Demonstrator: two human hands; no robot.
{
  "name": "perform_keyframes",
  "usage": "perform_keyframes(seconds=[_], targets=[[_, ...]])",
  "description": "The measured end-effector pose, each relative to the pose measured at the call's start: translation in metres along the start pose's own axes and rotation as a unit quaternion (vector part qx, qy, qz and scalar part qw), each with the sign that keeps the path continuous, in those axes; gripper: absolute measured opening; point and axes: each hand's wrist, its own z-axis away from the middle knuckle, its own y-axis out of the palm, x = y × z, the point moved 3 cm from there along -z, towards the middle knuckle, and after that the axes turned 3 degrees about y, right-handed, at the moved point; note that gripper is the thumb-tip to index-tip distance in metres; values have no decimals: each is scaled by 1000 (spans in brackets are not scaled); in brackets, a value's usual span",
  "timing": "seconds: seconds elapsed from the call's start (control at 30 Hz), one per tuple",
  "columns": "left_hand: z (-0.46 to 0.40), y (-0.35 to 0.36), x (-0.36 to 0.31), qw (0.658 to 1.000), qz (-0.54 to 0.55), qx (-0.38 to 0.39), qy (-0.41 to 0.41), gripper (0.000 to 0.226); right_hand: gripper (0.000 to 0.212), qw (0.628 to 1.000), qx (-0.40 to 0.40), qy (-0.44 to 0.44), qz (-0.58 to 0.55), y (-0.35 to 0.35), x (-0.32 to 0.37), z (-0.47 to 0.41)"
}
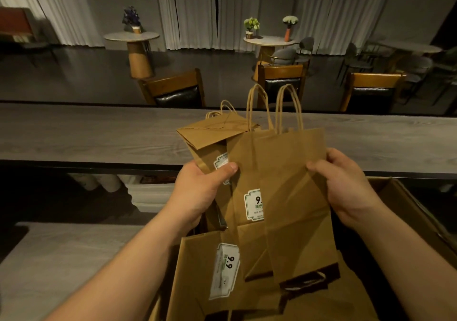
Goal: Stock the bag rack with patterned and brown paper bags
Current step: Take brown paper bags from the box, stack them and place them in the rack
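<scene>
**Two hands holding a bundle of brown paper bags above a box**

Several brown paper bags (291, 184) are sitting in our two hands, fanned out in front of us and held up over an open cardboard box (405, 211). We are gripping the left side of the bundle with our left hand (205, 192), thumb pressing across the front of the paper beside a white label. We are holding the right edge of the front bag with our right hand (346, 187), thumb on its face and fingers curling behind it. Both hands are apart, one at each side of the bundle.

Twisted paper handles (279, 108) are standing up from the tops of the bags. One bag in the bundle is lying the other way round, its folded bottom pointing up at the back left. Another brown bag (205, 278) with a white label is lying flat in the box below our hands.

Beyond the bags we are seeing a long grey wooden counter (99, 132), with the bundle hovering near its front edge. Behind it, wooden chairs (175, 88) are lining its far edge.
</scene>
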Motion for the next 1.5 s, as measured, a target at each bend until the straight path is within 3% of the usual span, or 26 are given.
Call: perform_keyframes(seconds=[0.13,0.27,0.37,0.43,0.5,0.57,0.6,0.67,0.73,0.8,0.87,0.93,1.07,1.13,1.2,1.23,1.3,1.37,1.47,1.5], targets=[[1,0,-1,1000,-26,0,8,15,17,997,0,-36,70,-1,6,4],[-1,-2,2,997,-74,-8,10,14,14,984,-97,-112,98,-17,23,14],[-2,-2,4,993,-114,-16,18,16,18,953,-179,-171,177,-18,37,31],[-2,0,4,993,-119,-16,14,15,17,952,-144,-190,190,0,36,41],[-2,1,3,993,-114,-8,4,16,11,974,-15,-160,160,28,28,50],[-1,2,2,994,-106,15,-2,16,39,957,127,-110,237,54,12,55],[0,2,1,994,-103,25,-1,15,47,937,149,-113,296,62,4,53],[1,1,1,995,-91,29,4,13,59,924,68,-132,351,63,-2,43],[1,1,0,998,-64,19,10,11,91,932,-58,-101,342,51,-1,33],[1,1,0,999,-39,14,14,11,111,963,-63,-37,259,41,-5,23],[2,2,-2,999,-32,19,17,15,77,988,22,19,154,39,-7,19],[4,3,-4,999,-39,23,13,23,38,983,73,27,164,34,-4,20],[3,3,-2,999,13,-14,-41,37,25,973,116,-27,197,25,18,24],[2,4,0,999,0,-24,-43,34,17,959,94,-76,257,22,26,28],[1,0,-2,997,-67,-37,17,29,12,905,68,-158,389,24,30,32],[0,-2,-4,992,-110,-32,49,35,11,849,58,-224,476,28,33,36],[-1,-5,-3,978,-204,-4,55,48,5,690,56,-399,600,40,35,51],[0,1,2,986,-155,63,-15,42,14,559,136,-499,648,57,29,68],[6,9,1,988,-103,115,-29,33,23,424,265,-553,667,77,15,78],[6,9,0,989,-94,111,-32,34,24,398,281,-570,662,80,14,77]])
